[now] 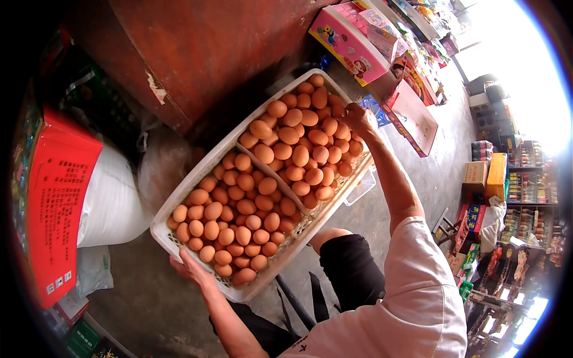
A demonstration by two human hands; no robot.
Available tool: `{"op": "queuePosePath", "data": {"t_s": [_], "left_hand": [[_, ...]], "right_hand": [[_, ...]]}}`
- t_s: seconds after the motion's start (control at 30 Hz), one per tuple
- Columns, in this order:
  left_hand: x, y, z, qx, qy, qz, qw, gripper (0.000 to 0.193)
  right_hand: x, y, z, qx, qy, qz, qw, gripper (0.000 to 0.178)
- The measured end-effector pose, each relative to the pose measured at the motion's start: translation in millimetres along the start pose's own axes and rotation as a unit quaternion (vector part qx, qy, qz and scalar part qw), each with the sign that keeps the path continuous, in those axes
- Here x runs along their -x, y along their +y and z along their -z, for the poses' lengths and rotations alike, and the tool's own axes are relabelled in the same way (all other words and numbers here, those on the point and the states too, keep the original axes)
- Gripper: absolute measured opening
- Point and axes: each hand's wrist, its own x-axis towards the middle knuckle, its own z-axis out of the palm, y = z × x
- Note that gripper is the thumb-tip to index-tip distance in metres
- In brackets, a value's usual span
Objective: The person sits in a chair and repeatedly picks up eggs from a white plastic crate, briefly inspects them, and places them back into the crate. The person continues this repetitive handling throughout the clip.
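A white plastic crate (173, 200) lies slantwise before me, filled with many brown eggs (243, 206). A thin divider (277, 178) splits it into two compartments, both holding eggs in a heap. At the lower left side, my left hand (192, 269) is closed on the crate's outer edge, its fingertips hidden beneath. My right hand (360, 119) has its fingers curled over the rim at the upper right, next to the eggs of the far compartment. Slatted openings show along the crate's inner right wall.
Behind the crate stands a red-brown wooden panel (197, 51). To the left are a red carton (62, 197) and a white sack (113, 200). Pink printed boxes (352, 45) and an open carton tray (412, 116) stand at the upper right. Stocked shelves (531, 209) line the far right.
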Motion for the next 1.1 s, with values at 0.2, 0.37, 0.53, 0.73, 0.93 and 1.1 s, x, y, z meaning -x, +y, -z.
{"op": "queuePosePath", "data": {"t_s": [0.2,0.37,0.53,0.73,0.93,1.1], "left_hand": [[4,9,0,-0.014,0.009,0.001,1.0,0.063],[1,1,0,-0.041,0.037,0.011,0.998,0.07],[7,8,-4,0.001,0.007,0.03,1.0,0.071],[-1,1,2,-0.006,-0.007,0.007,1.0,0.069],[2,1,-2,-0.003,-0.009,0.003,1.0,0.066],[2,4,-2,-0.003,-0.001,0.004,1.0,0.067]], "right_hand": [[65,8,20,-0.066,0.05,-0.033,0.996,0.036],[87,61,-28,-0.031,0.018,0.0,0.999,0.031],[102,34,-28,-0.006,0.022,0.056,0.998,0.022],[42,29,-8,-0.033,0.149,0.131,0.98,0.03],[-24,-5,-12,0.041,-0.042,0.185,0.981,0.041],[-13,-9,22,-0.291,-0.155,0.116,0.937,0.035]]}}
